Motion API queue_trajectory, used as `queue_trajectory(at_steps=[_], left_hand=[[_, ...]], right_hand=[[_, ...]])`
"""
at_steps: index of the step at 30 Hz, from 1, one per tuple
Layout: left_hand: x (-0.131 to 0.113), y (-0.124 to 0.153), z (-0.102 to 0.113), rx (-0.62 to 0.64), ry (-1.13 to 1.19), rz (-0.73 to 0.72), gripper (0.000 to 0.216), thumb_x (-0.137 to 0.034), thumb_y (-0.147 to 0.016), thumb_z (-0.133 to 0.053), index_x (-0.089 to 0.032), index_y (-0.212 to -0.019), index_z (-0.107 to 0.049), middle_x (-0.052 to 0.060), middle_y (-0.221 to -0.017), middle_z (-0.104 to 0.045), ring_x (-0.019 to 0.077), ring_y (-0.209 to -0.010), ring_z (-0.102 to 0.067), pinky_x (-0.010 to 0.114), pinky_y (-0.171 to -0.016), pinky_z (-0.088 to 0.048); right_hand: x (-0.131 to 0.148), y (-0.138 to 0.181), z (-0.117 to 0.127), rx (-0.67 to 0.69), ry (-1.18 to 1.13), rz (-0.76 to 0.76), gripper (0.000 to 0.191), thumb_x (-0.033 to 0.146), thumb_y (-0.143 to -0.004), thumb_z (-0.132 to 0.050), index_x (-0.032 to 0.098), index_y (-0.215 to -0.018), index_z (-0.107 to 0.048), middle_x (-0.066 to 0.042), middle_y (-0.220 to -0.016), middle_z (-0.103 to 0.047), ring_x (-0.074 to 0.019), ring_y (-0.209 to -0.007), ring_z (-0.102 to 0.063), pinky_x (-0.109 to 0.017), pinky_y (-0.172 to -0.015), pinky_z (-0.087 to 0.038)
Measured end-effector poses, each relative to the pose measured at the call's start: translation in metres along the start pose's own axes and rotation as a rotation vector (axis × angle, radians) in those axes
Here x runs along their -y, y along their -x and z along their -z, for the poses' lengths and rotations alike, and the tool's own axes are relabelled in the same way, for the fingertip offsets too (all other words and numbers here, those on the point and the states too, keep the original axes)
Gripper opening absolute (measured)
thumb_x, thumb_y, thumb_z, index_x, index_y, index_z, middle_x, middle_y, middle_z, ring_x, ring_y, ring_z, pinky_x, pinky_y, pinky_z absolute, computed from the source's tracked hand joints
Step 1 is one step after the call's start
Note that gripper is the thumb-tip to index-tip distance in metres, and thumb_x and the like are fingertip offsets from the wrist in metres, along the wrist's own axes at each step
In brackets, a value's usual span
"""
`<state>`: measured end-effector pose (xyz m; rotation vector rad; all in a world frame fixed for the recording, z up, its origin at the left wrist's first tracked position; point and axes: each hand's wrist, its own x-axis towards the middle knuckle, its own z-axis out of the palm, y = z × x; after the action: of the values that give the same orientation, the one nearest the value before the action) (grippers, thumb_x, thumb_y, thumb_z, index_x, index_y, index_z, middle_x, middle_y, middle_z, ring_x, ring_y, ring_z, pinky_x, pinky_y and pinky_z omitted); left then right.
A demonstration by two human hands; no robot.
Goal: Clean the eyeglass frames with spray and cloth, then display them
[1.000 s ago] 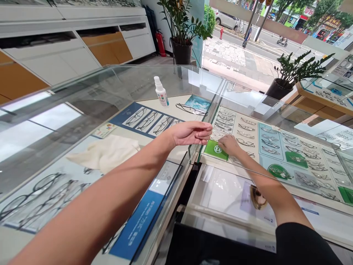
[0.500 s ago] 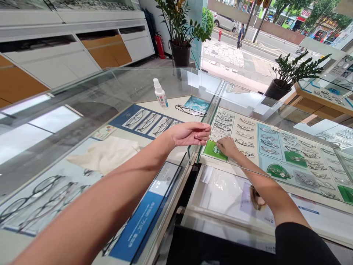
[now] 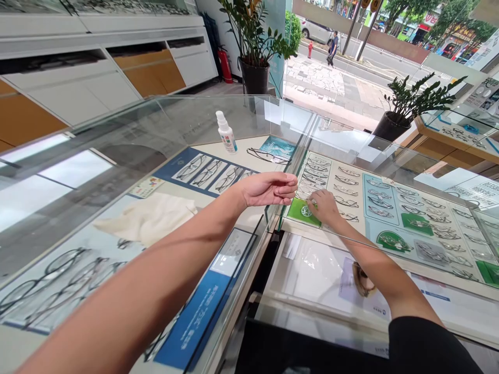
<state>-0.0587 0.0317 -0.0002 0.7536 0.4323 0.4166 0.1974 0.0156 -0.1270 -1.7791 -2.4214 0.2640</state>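
My left hand [image 3: 271, 189] hovers over the corner where two glass display cases meet, its fingers curled in; whether anything small is inside them I cannot make out. My right hand [image 3: 324, 206] is at the left part of the right-hand case, fingers bent down by a green card [image 3: 304, 211] with a white emblem and a column of eyeglasses [image 3: 315, 174]. Its fingertips are close together, and what they touch is hidden. Beyond my left hand lies a dark-framed pair of eyeglasses [image 3: 268, 156], partly over a blue-green card [image 3: 277, 147].
On the left case stand a white spray bottle [image 3: 226, 134] and a crumpled cream cloth [image 3: 150, 218]. Several eyeglasses [image 3: 58, 280] lie below the glass at lower left. Glass edges [image 3: 268, 221] run between the cases. Potted plants [image 3: 392, 124] stand beyond.
My right hand's fingers have shifted slightly beside the green card. My left hand stays in place. Outside, a walking person has moved to the left.
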Motion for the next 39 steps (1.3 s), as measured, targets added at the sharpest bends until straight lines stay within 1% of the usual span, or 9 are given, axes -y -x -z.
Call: queue_trajectory(at_steps=[6,11,16,21,25,29,31,34,39], left_hand=[[0.001,0.001,0.001,0.03,-0.006,-0.023,0.03,-0.015,-0.097,-0.053,-0.017,-0.067,-0.05,-0.002,-0.056,-0.038,0.0117,-0.051,-0.036,0.024,-0.06,-0.054],[0.002,0.0,0.004,0.102,-0.026,-0.055,0.025,-0.015,-0.087,-0.063,-0.016,-0.065,-0.051,-0.002,-0.057,-0.039,0.0107,-0.053,-0.035,0.022,-0.06,-0.052],[0.003,-0.002,0.008,0.13,-0.047,-0.085,0.018,-0.014,-0.075,-0.071,-0.016,-0.066,-0.055,0.0,-0.06,-0.048,0.0101,-0.055,-0.039,0.024,-0.064,-0.053],[0.004,-0.002,0.01,0.13,-0.089,-0.09,0.02,-0.014,-0.071,-0.077,-0.015,-0.067,-0.058,-0.001,-0.059,-0.052,0.0083,-0.053,-0.04,0.023,-0.065,-0.053],[0.004,-0.001,0.007,0.112,-0.127,-0.108,0.024,-0.013,-0.066,-0.083,-0.014,-0.065,-0.059,0.001,-0.061,-0.056,0.0089,-0.057,-0.047,0.022,-0.065,-0.051],[0.005,-0.004,0.007,0.108,-0.145,-0.107,0.025,-0.014,-0.065,-0.086,-0.014,-0.066,-0.061,0.001,-0.062,-0.058,0.0109,-0.061,-0.053,0.023,-0.066,-0.05],[0.005,-0.006,0.008,0.113,-0.14,-0.1,0.026,-0.014,-0.063,-0.087,-0.015,-0.065,-0.061,0.0,-0.061,-0.057,0.0111,-0.061,-0.053,0.024,-0.067,-0.05],[0.005,-0.008,0.01,0.13,-0.139,-0.101,0.026,-0.014,-0.061,-0.086,-0.015,-0.062,-0.061,0.0,-0.058,-0.056,0.0116,-0.061,-0.053,0.026,-0.068,-0.051],[0.007,-0.011,0.011,0.157,-0.171,-0.114,0.033,-0.02,-0.064,-0.086,-0.016,-0.054,-0.055,0.001,-0.053,-0.052,0.0119,-0.058,-0.047,0.026,-0.066,-0.049]], right_hand=[[0.004,0.002,0.006,-0.033,0.016,-0.051,0.032,0.026,-0.102,-0.046,0.01,-0.11,-0.073,-0.019,-0.128,-0.069,-0.032,-0.122,-0.05,-0.044,-0.102,-0.035],[0.044,0.03,0.016,0.03,-0.009,0.019,0.018,0.021,-0.096,-0.052,0.014,-0.094,-0.069,-0.012,-0.1,-0.071,-0.024,-0.095,-0.058,-0.035,-0.085,-0.04],[0.101,0.071,0.046,0.415,-0.193,0.224,0.012,0.02,-0.089,-0.057,0.021,-0.077,-0.06,0.001,-0.073,-0.063,-0.0129,-0.063,-0.048,-0.027,-0.061,-0.032],[0.135,0.105,0.104,0.755,-0.371,0.538,0.03,0.024,-0.087,-0.065,0.021,-0.063,-0.048,0.006,-0.061,-0.051,-0.0094,-0.056,-0.041,-0.025,-0.056,-0.03],[0.132,0.109,0.163,0.554,-0.581,0.645,0.036,0.035,-0.098,-0.059,0.02,-0.065,-0.054,0.005,-0.064,-0.056,-0.0098,-0.06,-0.047,-0.024,-0.061,-0.037],[0.118,0.066,0.191,-0.06,-0.637,0.427,0.027,0.033,-0.099,-0.058,0.02,-0.077,-0.066,-0.001,-0.08,-0.069,-0.0142,-0.077,-0.06,-0.03,-0.08,-0.045],[0.116,0.029,0.188,-0.223,-0.565,0.354,0.025,0.03,-0.098,-0.058,0.019,-0.078,-0.067,-0.002,-0.086,-0.07,-0.0165,-0.086,-0.061,-0.033,-0.087,-0.044],[0.12,-0.03,0.173,-0.197,-0.438,0.316,0.035,0.038,-0.102,-0.052,0.018,-0.081,-0.071,-0.006,-0.101,-0.073,-0.0193,-0.1,-0.062,-0.035,-0.096,-0.041],[0.135,-0.094,0.156,0.043,-0.199,0.152,0.066,0.057,-0.108,-0.029,0.016,-0.089,-0.076,-0.008,-0.092,-0.075,-0.0223,-0.095,-0.066,-0.033,-0.088,-0.042]])
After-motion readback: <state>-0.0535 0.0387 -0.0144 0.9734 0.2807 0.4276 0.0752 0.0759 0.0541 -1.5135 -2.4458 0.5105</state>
